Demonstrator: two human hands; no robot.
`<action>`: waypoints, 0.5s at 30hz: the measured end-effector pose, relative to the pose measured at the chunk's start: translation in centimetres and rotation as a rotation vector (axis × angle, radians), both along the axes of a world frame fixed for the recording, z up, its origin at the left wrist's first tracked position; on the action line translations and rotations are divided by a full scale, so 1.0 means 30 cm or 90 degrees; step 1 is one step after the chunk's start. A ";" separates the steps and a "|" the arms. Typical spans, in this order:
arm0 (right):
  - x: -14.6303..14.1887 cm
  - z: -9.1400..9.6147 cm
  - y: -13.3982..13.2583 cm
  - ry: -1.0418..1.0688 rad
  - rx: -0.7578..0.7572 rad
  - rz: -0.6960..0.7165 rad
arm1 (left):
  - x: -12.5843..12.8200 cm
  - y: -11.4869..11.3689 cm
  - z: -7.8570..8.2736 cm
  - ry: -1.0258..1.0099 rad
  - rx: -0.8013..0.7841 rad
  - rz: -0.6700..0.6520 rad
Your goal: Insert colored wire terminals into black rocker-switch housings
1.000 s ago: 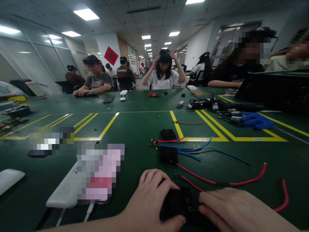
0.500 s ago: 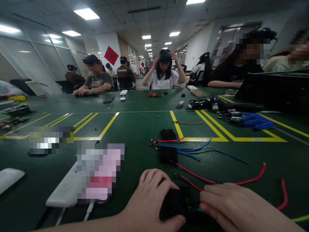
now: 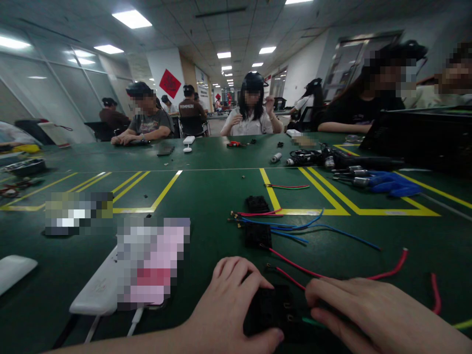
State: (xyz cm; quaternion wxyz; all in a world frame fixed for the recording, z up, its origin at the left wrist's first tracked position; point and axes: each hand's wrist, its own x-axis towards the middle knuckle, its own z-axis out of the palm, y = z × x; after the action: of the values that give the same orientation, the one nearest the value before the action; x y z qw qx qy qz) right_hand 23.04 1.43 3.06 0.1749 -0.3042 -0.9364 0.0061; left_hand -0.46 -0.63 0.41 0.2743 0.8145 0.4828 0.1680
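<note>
At the near edge of the green table (image 3: 206,196) my left hand (image 3: 228,305) is wrapped over a black socket module (image 3: 271,309), thumb under its front. My right hand (image 3: 368,314) lies to its right, fingers pinched on a green wire (image 3: 313,322) that meets the module's side. Red wires (image 3: 332,275) run out from behind the module. Two more black modules (image 3: 257,235) (image 3: 257,203) with red and blue wires (image 3: 295,227) lie farther out.
A white power strip (image 3: 98,290) and a blurred pink object lie at the near left. Screwdrivers with blue handles (image 3: 387,183) and a black case (image 3: 424,132) sit at the right. Several people sit along the far side of the table.
My right hand slid slightly back and right, and a green wire now shows between its fingers and the module. The person across the table lowered both hands from their head.
</note>
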 end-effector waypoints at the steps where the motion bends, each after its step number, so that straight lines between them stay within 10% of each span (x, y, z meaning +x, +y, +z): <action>1: 0.001 0.001 0.001 -0.004 -0.009 -0.004 | 0.000 0.000 0.000 0.002 0.001 0.001; 15: 0.007 -0.007 -0.012 -0.031 -0.095 -0.031 | -0.004 0.001 -0.011 0.008 0.036 -0.014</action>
State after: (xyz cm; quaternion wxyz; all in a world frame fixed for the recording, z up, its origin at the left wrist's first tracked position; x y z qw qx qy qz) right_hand 23.24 1.06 2.85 0.1294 -0.3389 -0.9297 0.0643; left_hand -0.58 -0.60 0.08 0.2500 0.8284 0.4702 0.1734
